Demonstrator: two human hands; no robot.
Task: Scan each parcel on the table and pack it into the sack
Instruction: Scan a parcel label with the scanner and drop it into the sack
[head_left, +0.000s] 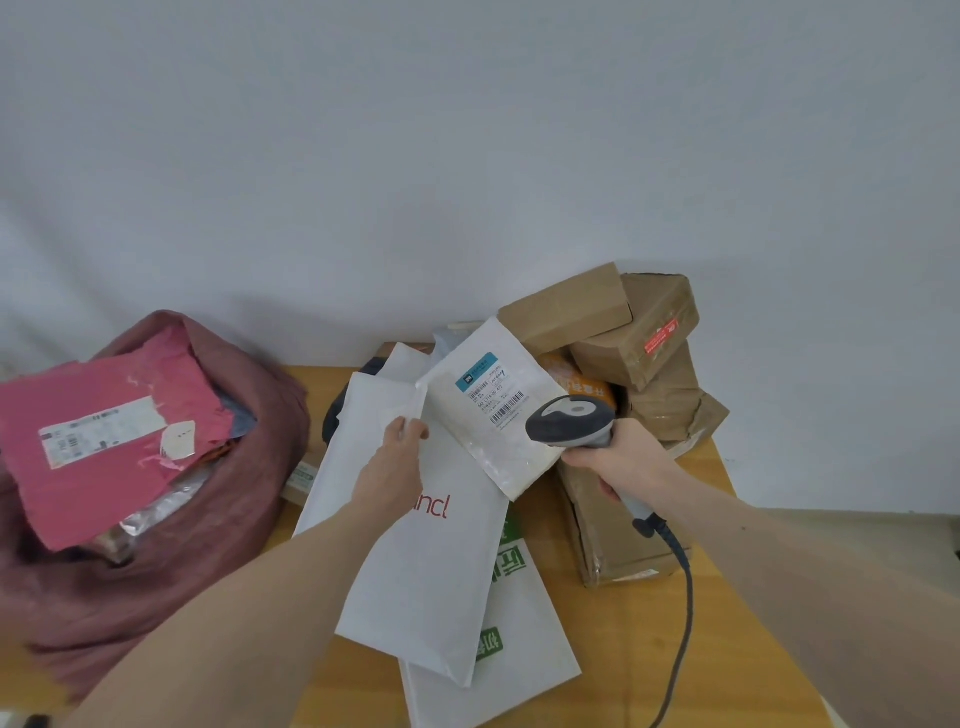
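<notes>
Sack (156, 519), maroon cloth, well left of both grips: mouth agape, a pink mailer (104, 441) lying on top of its contents, so part of the lot appears packed. Left hand (395, 467): grip pinching the corner of a small white labelled parcel (488, 410), raised above two large white mailers (415, 561). Right hand (618, 457): grip clenched round a corded scanner (569, 421), its head just beside the parcel's barcode; scan judged in progress. Right of and behind that grip: stacked brown cartons (639, 338), apparently unscanned; much work remains. Tabletop (675, 649): pale wood. Wall (467, 130): plain grey-white.
</notes>
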